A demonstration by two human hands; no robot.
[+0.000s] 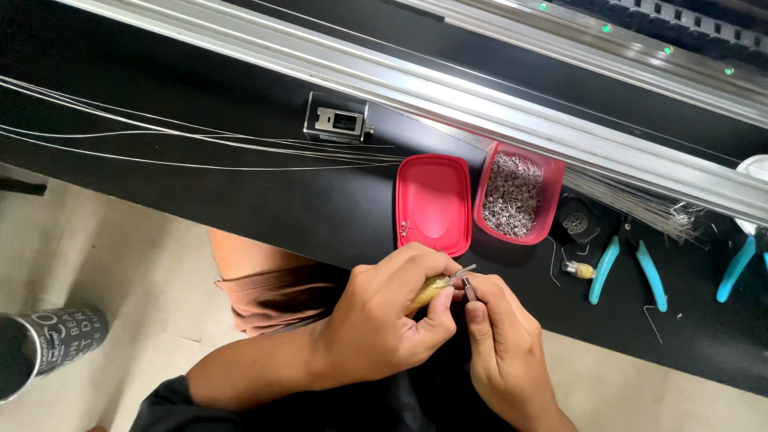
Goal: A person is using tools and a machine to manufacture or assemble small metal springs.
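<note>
- A small tool with a yellowish wooden handle [426, 293] sits just below the picture's centre, its thin metal tip [464, 271] pointing toward 2 o'clock.
- Your left hand [390, 308] is closed around the handle, thumb pressed along its side.
- Your right hand [500, 340] pinches a tiny metal pin [469, 290] between thumb and forefinger, just beside the tool's tip; whether they touch cannot be told.
- The pin looks very light, stiff and smooth, likely to slip or bend; a fingertip pinch near its middle suits it. The handle looks light and rigid, easy to grip.
- At 12 o'clock from your hands, on the black workbench [240, 200], lies a red lid [434, 200] with a few loose pins.
- At 1 o'clock stands a red tub [518, 192] heaped with the same pins.
- At 3 o'clock lie teal-handled pliers [628, 268].
- At 10 o'clock, long thin wires [200, 140] stretch across the bench.
</note>
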